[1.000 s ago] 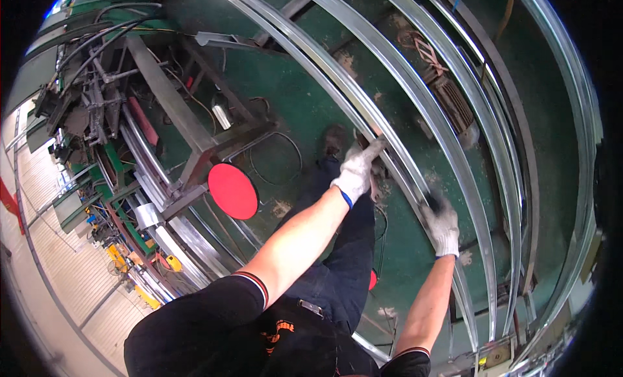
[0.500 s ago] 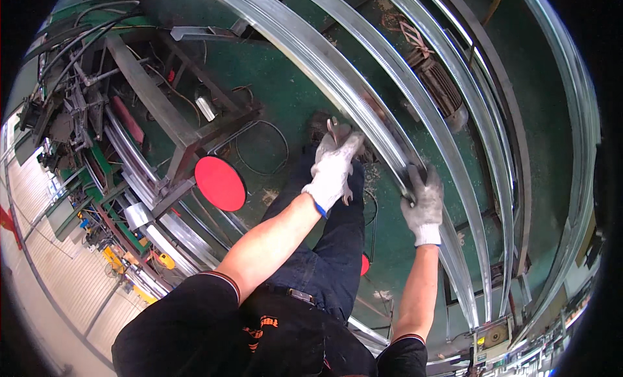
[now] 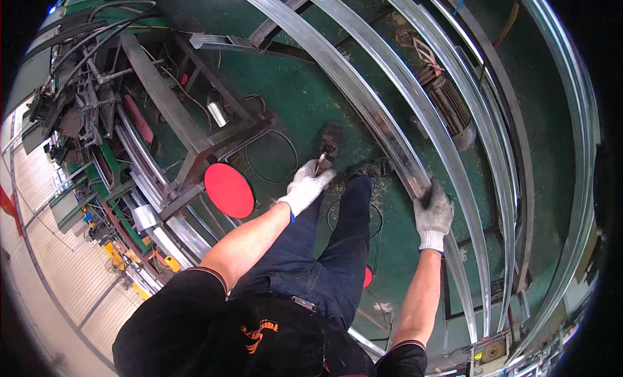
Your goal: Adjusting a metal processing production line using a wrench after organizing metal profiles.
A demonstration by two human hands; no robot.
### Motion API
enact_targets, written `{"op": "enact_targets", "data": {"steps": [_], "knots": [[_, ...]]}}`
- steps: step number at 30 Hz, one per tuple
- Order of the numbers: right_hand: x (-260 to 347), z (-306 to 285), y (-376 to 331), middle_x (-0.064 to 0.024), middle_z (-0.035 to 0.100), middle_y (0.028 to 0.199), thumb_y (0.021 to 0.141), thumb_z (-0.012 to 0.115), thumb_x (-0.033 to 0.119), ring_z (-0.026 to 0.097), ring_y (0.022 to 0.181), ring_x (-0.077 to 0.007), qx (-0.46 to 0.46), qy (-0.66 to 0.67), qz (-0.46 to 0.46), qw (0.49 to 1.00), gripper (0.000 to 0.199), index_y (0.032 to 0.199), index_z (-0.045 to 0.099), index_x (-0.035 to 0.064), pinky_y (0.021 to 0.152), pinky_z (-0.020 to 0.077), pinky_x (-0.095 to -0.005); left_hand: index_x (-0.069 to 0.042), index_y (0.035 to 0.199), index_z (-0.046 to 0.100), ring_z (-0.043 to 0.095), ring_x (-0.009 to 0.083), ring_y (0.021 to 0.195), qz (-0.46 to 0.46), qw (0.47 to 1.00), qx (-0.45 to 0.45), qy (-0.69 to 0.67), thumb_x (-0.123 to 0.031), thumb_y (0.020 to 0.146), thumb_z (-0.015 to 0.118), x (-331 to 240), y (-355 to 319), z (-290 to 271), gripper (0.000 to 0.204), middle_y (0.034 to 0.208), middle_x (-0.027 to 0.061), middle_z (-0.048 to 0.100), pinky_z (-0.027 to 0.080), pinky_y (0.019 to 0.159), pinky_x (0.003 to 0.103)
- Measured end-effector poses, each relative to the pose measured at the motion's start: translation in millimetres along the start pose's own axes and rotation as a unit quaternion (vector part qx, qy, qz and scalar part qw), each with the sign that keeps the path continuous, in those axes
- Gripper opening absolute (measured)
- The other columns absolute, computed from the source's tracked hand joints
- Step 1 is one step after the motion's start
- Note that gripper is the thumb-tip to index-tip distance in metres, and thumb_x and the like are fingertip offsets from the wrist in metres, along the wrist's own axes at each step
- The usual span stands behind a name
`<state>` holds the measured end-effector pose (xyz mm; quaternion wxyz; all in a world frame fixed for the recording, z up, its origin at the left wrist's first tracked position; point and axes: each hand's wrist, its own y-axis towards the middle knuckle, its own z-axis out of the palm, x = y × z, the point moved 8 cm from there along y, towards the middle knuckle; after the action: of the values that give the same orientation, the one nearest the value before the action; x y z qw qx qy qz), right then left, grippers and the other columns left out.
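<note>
Watching my left hand (image 3: 306,190) closed round a small metal tool (image 3: 321,161); curved metal strip (image 3: 354,85) lies off to its right, running upper-left to lower-right; my right hand (image 3: 433,215), nearer, touches it, can't tell how tightly.

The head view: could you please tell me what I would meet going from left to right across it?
Pale ribbed surface, large round red disc, left hand in a white glove, right hand in a grey-stained white glove, outermost curved silvery metal rail.

Shiny metal strip (image 3: 358,95); half-hidden tool (image 3: 321,161)
</note>
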<state>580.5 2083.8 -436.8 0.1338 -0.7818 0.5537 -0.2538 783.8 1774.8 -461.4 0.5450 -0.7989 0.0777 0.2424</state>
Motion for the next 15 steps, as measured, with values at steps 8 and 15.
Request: {"op": "enact_targets", "data": {"steps": [8, 15], "knots": [[10.5, -9.7, 0.1, -0.015, 0.066, 0.131, 0.075, 0.086, 0.028, 0.062, 0.121, -0.0361, 0.008, 0.01, 0.001, 1.0, 0.082, 0.149, 0.051, 0.0156, 0.11, 0.0441, -0.0506, -0.002, 0.119, 0.065, 0.064, 0.0146, 0.081, -0.061, 0.995, 0.039, 0.075, -0.032, 0.095, 0.071, 32.4, -6.1, -10.3, 0.038, 0.096, 0.0055, 0.067, 0.051, 0.076, 0.033], [-4.6, 2.9, -7.8, -0.0201, 0.064, 0.128, 0.074, 0.085, 0.025, 0.061, 0.121, -0.0384, 0.011, -0.047, 0.048, 0.998, 0.085, 0.15, 0.048, 0.0151, 0.107, 0.0463, -0.0526, -0.003, 0.123, 0.064, 0.063, 0.0145, 0.083, -0.041, 0.991, 0.065, 0.112, -0.032, 0.097, 0.07, 44.4, 5.6, -3.7, 0.04, 0.102, 0.0045, 0.068, 0.051, 0.076, 0.033]]}}
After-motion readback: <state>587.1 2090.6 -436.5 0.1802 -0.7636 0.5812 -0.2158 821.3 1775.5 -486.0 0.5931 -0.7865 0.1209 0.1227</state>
